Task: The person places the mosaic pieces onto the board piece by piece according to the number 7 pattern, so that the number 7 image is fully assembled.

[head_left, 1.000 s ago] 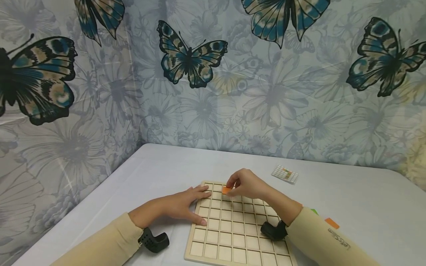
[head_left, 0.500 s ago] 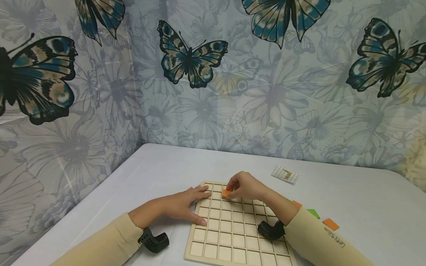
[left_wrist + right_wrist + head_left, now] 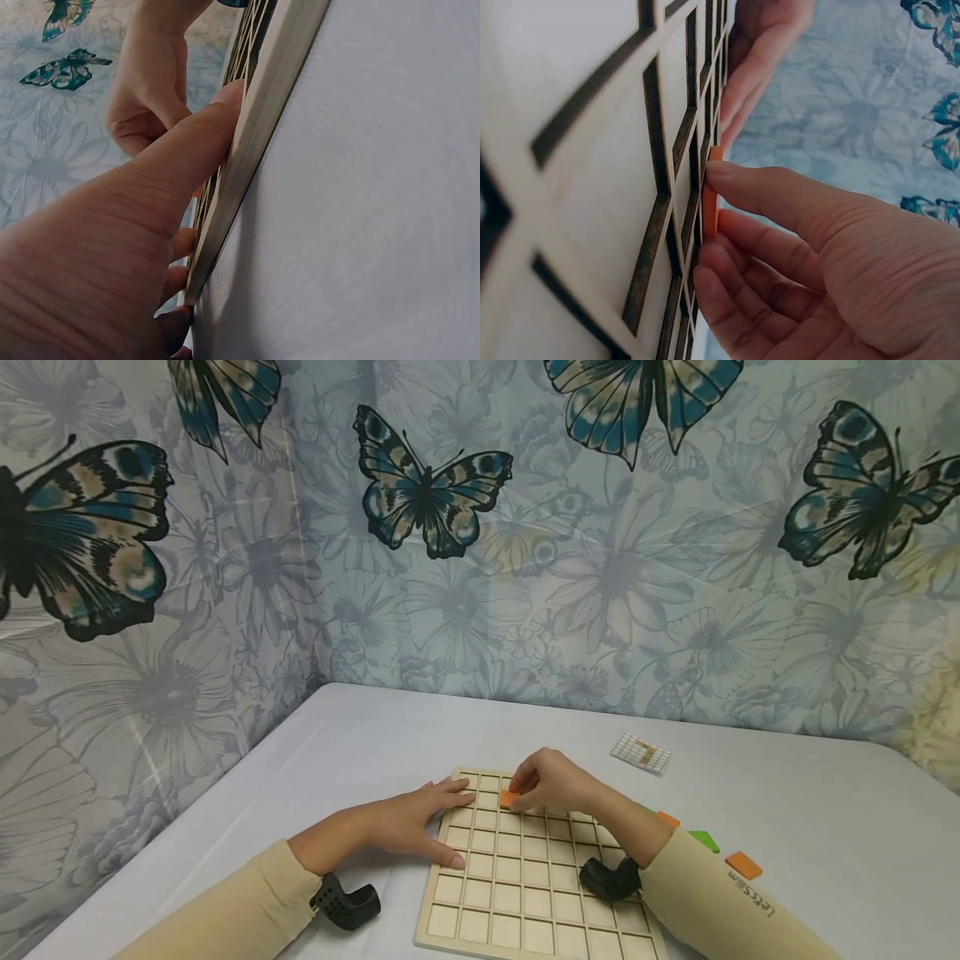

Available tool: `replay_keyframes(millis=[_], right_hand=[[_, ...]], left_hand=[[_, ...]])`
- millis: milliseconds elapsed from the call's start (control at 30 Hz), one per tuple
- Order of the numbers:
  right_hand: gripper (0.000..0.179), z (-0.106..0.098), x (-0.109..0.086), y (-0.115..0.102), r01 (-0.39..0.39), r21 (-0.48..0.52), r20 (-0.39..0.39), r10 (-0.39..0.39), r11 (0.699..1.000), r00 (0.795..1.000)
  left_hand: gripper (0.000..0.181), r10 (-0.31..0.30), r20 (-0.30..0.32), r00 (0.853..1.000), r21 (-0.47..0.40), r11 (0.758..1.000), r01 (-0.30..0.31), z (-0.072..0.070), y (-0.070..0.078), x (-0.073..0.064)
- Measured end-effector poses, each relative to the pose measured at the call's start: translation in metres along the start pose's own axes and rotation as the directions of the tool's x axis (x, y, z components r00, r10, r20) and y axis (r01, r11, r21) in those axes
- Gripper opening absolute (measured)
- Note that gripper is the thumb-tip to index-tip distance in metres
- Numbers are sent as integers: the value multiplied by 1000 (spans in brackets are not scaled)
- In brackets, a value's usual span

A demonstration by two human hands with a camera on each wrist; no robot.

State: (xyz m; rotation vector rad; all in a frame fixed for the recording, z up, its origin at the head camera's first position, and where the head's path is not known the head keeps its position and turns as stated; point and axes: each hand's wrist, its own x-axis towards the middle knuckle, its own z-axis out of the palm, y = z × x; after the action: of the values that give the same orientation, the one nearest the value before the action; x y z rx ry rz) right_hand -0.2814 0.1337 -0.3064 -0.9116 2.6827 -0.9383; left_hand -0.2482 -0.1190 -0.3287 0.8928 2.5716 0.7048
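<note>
A wooden grid board with square cells lies on the white table. My right hand pinches an orange tile between thumb and fingers at a cell near the board's far left. In the right wrist view the orange tile stands right at the grid, with the thumb on one end of it. My left hand rests on the board's left edge with fingers spread; in the left wrist view its thumb lies over the rim and the other fingers reach along the side.
A small printed grid card lies on the table beyond the board. Right of the board lie a green piece and orange pieces, one of them a separate orange tile, close by my right sleeve. A butterfly-patterned cloth hangs behind the table.
My right hand has shifted slightly nearer with the orange tile and come lower over the board. The right forearm moved a little left, uncovering more of the loose pieces. The left hand stays put.
</note>
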Motion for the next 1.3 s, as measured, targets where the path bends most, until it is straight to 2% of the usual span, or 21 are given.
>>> replay_keyframes(millis=[567, 933, 1100, 1300], right_hand=[[17, 0, 1, -1, -11, -31, 5, 12, 999, 1000], [20, -12, -13, -17, 23, -5, 24, -23, 1000, 999], [19, -12, -21, -19, 27, -18, 8, -27, 999, 1000], [24, -13, -38, -17, 41, 23, -82, -39, 999, 996]], left_hand=[[85, -10, 2, 1000, 2, 1000, 10, 0, 0, 0], [84, -18, 0, 1000, 5, 1000, 18, -2, 2, -2], [83, -2, -2, 1000, 3, 1000, 2, -2, 2, -2], [83, 3, 1, 1000, 0, 1000, -3, -1, 1, -1]])
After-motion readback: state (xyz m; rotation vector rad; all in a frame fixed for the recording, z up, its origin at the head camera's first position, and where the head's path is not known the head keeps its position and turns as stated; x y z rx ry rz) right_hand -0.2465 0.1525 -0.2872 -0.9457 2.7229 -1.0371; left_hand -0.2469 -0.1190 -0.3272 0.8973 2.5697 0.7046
